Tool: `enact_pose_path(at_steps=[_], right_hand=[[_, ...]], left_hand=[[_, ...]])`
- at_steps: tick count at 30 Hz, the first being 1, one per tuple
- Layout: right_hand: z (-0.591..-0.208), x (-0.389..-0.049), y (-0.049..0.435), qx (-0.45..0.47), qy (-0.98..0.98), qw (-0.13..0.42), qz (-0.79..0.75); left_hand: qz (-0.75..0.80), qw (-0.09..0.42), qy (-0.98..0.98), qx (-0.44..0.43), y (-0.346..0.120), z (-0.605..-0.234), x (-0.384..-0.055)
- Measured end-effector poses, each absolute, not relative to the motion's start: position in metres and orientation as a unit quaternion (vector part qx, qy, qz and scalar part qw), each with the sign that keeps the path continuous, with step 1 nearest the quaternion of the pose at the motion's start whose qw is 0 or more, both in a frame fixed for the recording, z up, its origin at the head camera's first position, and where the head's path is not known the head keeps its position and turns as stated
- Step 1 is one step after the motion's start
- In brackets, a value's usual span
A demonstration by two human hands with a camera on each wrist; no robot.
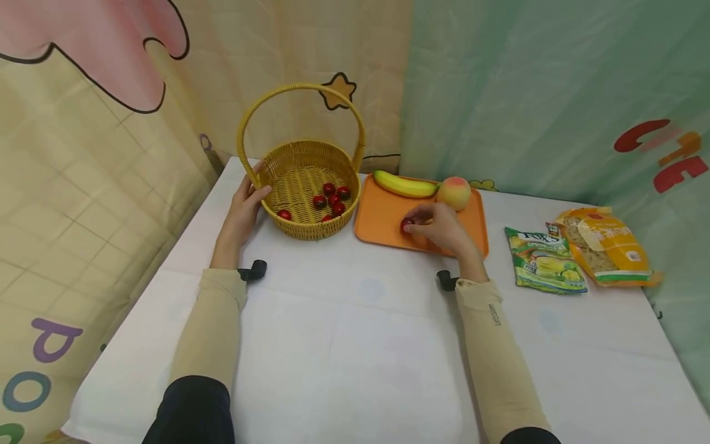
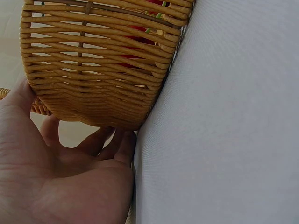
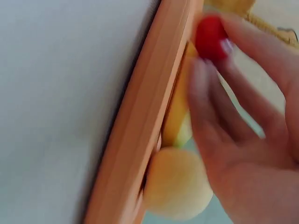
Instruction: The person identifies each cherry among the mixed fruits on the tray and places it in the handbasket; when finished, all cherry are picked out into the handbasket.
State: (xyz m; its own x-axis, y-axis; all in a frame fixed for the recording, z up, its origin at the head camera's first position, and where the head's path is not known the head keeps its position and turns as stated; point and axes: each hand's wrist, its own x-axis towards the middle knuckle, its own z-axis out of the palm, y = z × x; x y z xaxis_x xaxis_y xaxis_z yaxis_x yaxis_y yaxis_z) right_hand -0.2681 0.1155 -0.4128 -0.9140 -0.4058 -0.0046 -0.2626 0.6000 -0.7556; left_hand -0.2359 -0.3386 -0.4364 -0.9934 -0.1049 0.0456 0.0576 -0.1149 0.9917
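Note:
A yellow wicker basket point(image 1: 310, 231) with a tall arched handle stands at the back left of the table, several red cherries point(image 1: 334, 199) lying on its bottom. My left hand point(image 1: 243, 206) holds its left side, thumb at the rim and fingers against the outer wall. Over the front of an orange tray point(image 1: 373, 225), my right hand point(image 1: 440, 228) pinches one red cherry point(image 3: 211, 37) between thumb and fingertips. Behind that hand, a banana point(image 1: 405, 185) and a peach point(image 1: 454, 193) rest on the tray.
Right of the tray lie a green snack bag point(image 1: 543, 262) and a yellow-orange bag point(image 1: 607, 250), partly overlapping. A white cloth point(image 1: 349, 345) covers the table. Printed curtains point(image 1: 516, 92) hang behind and at both sides.

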Motion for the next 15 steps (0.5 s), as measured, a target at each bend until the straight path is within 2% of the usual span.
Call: enact_pose_path(at_steps=[6,15], right_hand=[[-0.391,-0.276,0.087,-0.173,0.885,0.015,-0.433],[-0.367,-0.292,0.031,-0.230,0.870,-0.020,-0.436]], left_hand=[[-0.744,0.059,-0.665,0.022,-0.339,-0.438,-0.237],[-0.747,0.061,-0.661,0.018,-0.338,-0.439,-0.239]])
